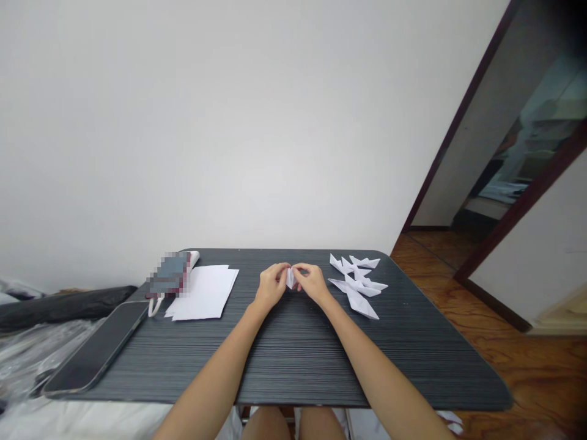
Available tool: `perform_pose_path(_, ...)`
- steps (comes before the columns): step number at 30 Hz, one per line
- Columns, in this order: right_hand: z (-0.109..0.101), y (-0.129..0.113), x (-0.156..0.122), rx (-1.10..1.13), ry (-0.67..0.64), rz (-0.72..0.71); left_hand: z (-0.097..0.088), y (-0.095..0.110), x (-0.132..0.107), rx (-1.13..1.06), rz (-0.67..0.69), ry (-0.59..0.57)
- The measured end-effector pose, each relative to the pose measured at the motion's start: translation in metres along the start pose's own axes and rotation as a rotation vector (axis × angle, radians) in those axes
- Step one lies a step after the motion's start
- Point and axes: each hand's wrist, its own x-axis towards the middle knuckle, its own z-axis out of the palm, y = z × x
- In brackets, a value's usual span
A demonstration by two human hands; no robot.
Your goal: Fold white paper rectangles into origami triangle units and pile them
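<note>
A small folded piece of white paper is held between both hands over the middle of the dark table. My left hand pinches its left side with the fingers curled. My right hand pinches its right side, fingers closed on it. The paper sits just above or on the tabletop; I cannot tell which.
A stack of flat white sheets lies to the left, with a blurred dark item beside it. A black phone rests at the table's left edge. Several folded paper boats lie to the right. A doorway opens at the right.
</note>
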Motion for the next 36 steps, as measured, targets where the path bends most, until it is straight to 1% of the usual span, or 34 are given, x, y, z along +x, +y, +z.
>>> perform_pose_path(2, -0.001, 0.000, 0.000, 0.025, -0.013, -0.002, 0.000, 0.001, 0.000, -0.022, 0.018, -0.021)
perform_pose_path(6, 0.000, 0.002, 0.000, 0.039, -0.050, 0.001, 0.000, 0.001, 0.000, -0.001, 0.010, -0.038)
perform_pose_path(10, 0.000, 0.008, 0.003, 0.026, -0.040, 0.002, -0.002, 0.003, -0.001, -0.025, -0.003, -0.044)
perform_pose_path(12, -0.001, 0.011, 0.004, 0.057, -0.048, 0.015, -0.003, 0.005, -0.001, -0.055, -0.015, -0.047)
perform_pose_path(16, -0.005, 0.010, 0.006, 0.164, -0.106, 0.040, -0.005, 0.004, 0.001, -0.085, -0.037, -0.070)
perform_pose_path(21, -0.012, 0.009, 0.008, 0.225, -0.164, 0.005, -0.012, 0.002, 0.004, -0.065, 0.029, -0.099)
perform_pose_path(23, -0.014, 0.010, 0.008, 0.210, -0.166, -0.007, -0.014, 0.003, 0.004, -0.113, 0.014, -0.148)
perform_pose_path(26, -0.015, 0.009, 0.006, 0.164, -0.178, -0.048, -0.014, 0.005, 0.003, -0.257, -0.069, -0.204)
perform_pose_path(28, -0.016, 0.005, 0.003, 0.121, -0.215, -0.093, -0.013, 0.004, 0.003, -0.317, -0.121, -0.197)
perform_pose_path(30, -0.016, 0.000, -0.001, 0.071, -0.266, -0.134, -0.011, 0.001, 0.002, -0.333, -0.153, -0.177)
perform_pose_path(32, -0.017, -0.003, -0.004, 0.002, -0.289, -0.180, -0.009, -0.002, 0.002, -0.323, -0.155, -0.171)
perform_pose_path(36, -0.018, -0.003, -0.005, -0.168, -0.254, -0.290, -0.009, -0.005, 0.001, -0.245, -0.091, -0.185)
